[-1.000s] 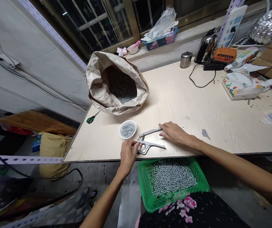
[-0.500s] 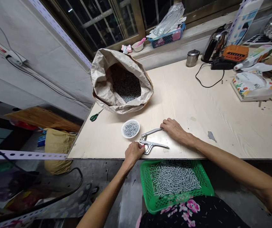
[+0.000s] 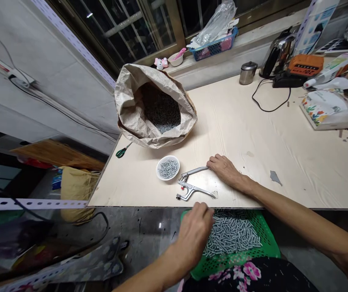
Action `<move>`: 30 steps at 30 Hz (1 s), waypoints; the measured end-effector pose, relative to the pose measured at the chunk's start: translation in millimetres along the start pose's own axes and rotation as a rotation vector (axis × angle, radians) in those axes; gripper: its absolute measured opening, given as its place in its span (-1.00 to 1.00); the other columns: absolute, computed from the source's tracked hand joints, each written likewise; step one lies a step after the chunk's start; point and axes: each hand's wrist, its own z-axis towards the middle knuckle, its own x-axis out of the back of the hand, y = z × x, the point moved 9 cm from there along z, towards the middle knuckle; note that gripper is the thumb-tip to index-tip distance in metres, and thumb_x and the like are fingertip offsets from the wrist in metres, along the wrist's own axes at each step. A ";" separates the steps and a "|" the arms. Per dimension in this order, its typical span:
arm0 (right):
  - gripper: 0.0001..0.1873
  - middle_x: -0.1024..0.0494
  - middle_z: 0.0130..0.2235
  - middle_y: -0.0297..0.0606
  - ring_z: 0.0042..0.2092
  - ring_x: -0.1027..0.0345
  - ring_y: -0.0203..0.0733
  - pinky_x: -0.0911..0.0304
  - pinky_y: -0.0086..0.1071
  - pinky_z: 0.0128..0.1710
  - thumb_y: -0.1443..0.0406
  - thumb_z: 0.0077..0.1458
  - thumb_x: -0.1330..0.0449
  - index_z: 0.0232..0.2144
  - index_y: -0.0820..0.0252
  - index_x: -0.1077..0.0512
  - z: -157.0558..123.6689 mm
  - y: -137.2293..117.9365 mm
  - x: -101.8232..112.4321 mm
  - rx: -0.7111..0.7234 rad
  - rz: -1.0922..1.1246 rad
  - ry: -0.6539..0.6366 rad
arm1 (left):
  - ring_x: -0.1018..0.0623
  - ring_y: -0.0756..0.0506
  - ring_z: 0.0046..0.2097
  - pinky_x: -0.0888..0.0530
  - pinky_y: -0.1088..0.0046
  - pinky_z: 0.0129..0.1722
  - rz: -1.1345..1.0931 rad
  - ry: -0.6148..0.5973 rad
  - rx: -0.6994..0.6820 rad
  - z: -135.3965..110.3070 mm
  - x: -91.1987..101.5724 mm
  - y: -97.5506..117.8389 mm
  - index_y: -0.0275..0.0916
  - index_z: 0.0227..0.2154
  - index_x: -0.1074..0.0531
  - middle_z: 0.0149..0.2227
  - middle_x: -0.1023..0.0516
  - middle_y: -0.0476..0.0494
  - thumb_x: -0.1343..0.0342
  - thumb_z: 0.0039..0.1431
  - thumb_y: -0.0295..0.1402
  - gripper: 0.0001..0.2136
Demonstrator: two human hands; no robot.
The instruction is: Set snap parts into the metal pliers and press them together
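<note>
A metal hand press tool (image 3: 190, 184) lies on the pale wooden table (image 3: 253, 138) near its front edge. My right hand (image 3: 225, 169) rests on the end of the tool's upper handle, fingers curled over it. My left hand (image 3: 194, 233) hovers off the table over the left rim of a green basket (image 3: 253, 253) full of small metal pins; its fingers are closed, and what they hold is hidden. A small white dish (image 3: 168, 167) of pins sits just left of the tool.
An open paper sack (image 3: 154, 107) of dark pins stands at the back left, green-handled scissors (image 3: 121, 151) beside it. A kettle (image 3: 276, 50), steel cup (image 3: 248, 73), black cord (image 3: 268, 103) and tissue pack (image 3: 329, 109) occupy the far right. The table edge runs just behind my left hand.
My left hand left the jaw end of the tool and dropped back off the table to the green basket. The right hand stayed on the handle.
</note>
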 end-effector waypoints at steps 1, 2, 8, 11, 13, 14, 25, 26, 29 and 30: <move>-0.78 -0.44 -0.28 -0.22 -0.24 -0.15 -0.15 0.06 -0.33 -0.33 0.44 0.23 0.04 -0.37 0.17 -0.37 -0.4 -0.5 0.0 0.003 -0.006 0.012 | -0.48 -0.17 -0.14 -0.48 0.31 -0.24 -0.032 0.032 -0.043 2.7 -2.9 6.9 -0.20 -0.07 -0.37 -0.10 -0.49 -0.21 0.04 0.26 -0.40 -0.78; -0.78 -0.44 -0.28 -0.23 -0.23 -0.15 -0.15 0.05 -0.33 -0.32 0.44 0.22 0.03 -0.37 0.17 -0.37 -0.9 -0.9 0.0 0.007 -0.011 0.024 | -0.45 -0.21 -0.04 -0.48 0.25 -0.16 -0.045 0.069 -0.059 7.2 -5.5 8.8 -0.20 0.04 -0.29 0.01 -0.44 -0.25 0.03 0.25 -0.39 -0.71; -0.83 -0.46 -0.29 -0.26 -0.23 -0.19 -0.16 0.04 -0.33 -0.29 0.41 0.21 -0.03 -0.35 0.16 -0.39 0.6 2.0 1.8 0.016 0.004 0.047 | -0.38 -0.24 0.12 -0.38 0.08 0.06 -0.088 0.166 -0.038 37.9 -26.5 -18.5 -0.19 0.07 -0.26 0.07 -0.41 -0.27 0.01 0.25 -0.37 -0.68; -0.83 -0.48 -0.31 -0.27 -0.23 -0.21 -0.16 0.05 -0.31 -0.28 0.38 0.22 -0.03 -0.36 0.15 -0.40 6.8 5.7 4.2 0.008 -0.014 0.042 | -0.41 -0.21 0.05 -0.42 0.16 0.04 -0.174 0.175 -0.058 36.4 -29.8 -17.1 -0.24 0.04 -0.29 -0.02 -0.47 -0.24 -0.02 0.24 -0.34 -0.68; -0.82 -0.48 -0.32 -0.28 -0.23 -0.22 -0.16 0.06 -0.30 -0.28 0.37 0.22 -0.04 -0.38 0.15 -0.41 10.4 6.2 5.3 0.013 -0.024 0.033 | -0.41 -0.21 0.05 -0.42 0.16 0.05 -0.223 0.201 -0.076 31.7 -26.9 -13.2 -0.25 0.04 -0.30 -0.01 -0.47 -0.24 -0.05 0.23 -0.29 -0.66; -0.82 -0.48 -0.32 -0.28 -0.24 -0.22 -0.17 0.06 -0.30 -0.27 0.39 0.22 -0.04 -0.38 0.14 -0.41 11.3 5.5 5.9 0.026 -0.032 0.029 | -0.41 -0.21 0.06 -0.41 0.15 0.06 -0.247 0.221 -0.090 29.4 -23.7 -13.1 -0.24 0.05 -0.31 0.00 -0.46 -0.24 -0.04 0.23 -0.27 -0.66; -0.74 -0.46 -0.33 -0.27 -0.27 -0.20 -0.19 0.08 -0.27 -0.17 0.48 0.20 0.03 -0.35 0.12 -0.40 -3.0 30.8 17.9 0.123 -0.192 0.047 | -0.35 -0.22 -0.13 -0.37 0.23 -0.18 0.261 0.307 0.341 59.7 49.8 -179.2 -0.23 -0.31 -0.50 -0.24 -0.45 -0.27 0.11 0.22 -0.52 -0.74; -0.74 -0.46 -0.32 -0.27 -0.26 -0.20 -0.19 0.08 -0.27 -0.17 0.48 0.20 0.03 -0.34 0.12 -0.40 -3.5 32.9 18.0 0.117 -0.187 0.041 | -0.34 -0.22 -0.14 -0.36 0.23 -0.19 0.286 0.245 0.323 65.0 46.9 -184.7 -0.24 -0.34 -0.50 -0.25 -0.45 -0.29 0.11 0.20 -0.54 -0.74; -0.74 -0.46 -0.29 -0.26 -0.25 -0.20 -0.18 0.07 -0.27 -0.17 0.47 0.21 0.03 -0.32 0.11 -0.40 -4.0 35.6 16.7 0.098 -0.156 0.028 | -0.34 -0.21 -0.15 -0.34 0.25 -0.20 0.324 0.134 0.265 73.8 38.0 -188.2 -0.29 -0.38 -0.48 -0.26 -0.44 -0.30 0.11 0.14 -0.63 -0.74; -0.75 -0.46 -0.28 -0.26 -0.24 -0.20 -0.18 0.07 -0.27 -0.17 0.47 0.21 0.03 -0.32 0.12 -0.40 -4.0 35.8 16.0 0.091 -0.145 0.026 | -0.34 -0.20 -0.15 -0.34 0.26 -0.20 0.335 0.117 0.257 74.8 35.8 -187.7 -0.30 -0.37 -0.47 -0.26 -0.44 -0.29 0.12 0.13 -0.65 -0.73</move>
